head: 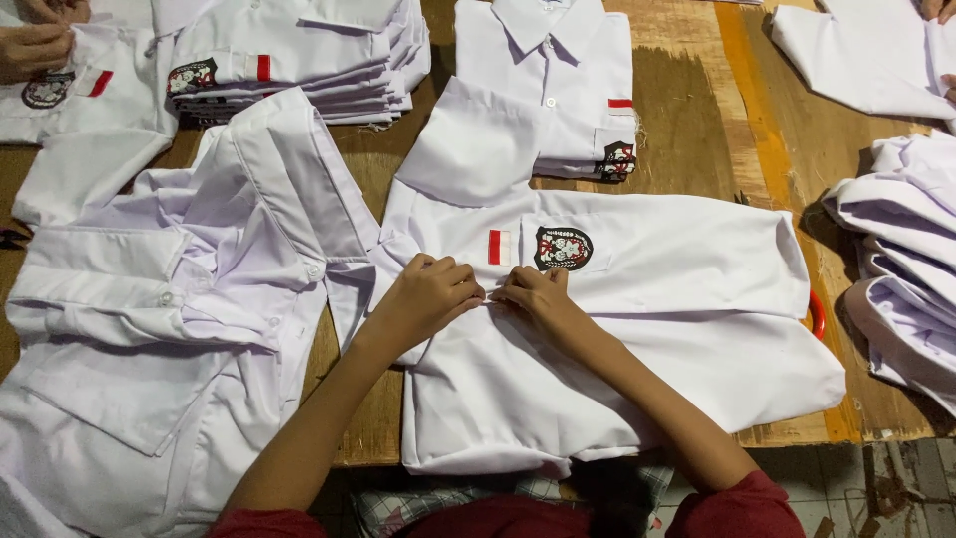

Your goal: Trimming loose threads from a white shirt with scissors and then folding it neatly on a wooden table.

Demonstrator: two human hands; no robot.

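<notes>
1. A white shirt (pixel 637 329) (red patch and dark badge on the chest) lies flat mid-desk (pixel 697 120).
2. Left hand (pixel 430 297) and right hand (pixel 536 295) pinch its front edge, fingers curled narrow.
3. Folded stacks (pixel 319 60) lie behind, loose shirts (pixel 169 329) left.

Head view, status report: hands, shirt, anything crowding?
Left hand and right hand both pinching white shirt placket. Shirt flat on table. Unfolded shirts overlap its left edge.

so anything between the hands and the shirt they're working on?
Nothing visible. The left hand and right hand both rest directly on the white shirt at its front closure, just below the badge. The other shirt piles lie off to the sides.
</notes>
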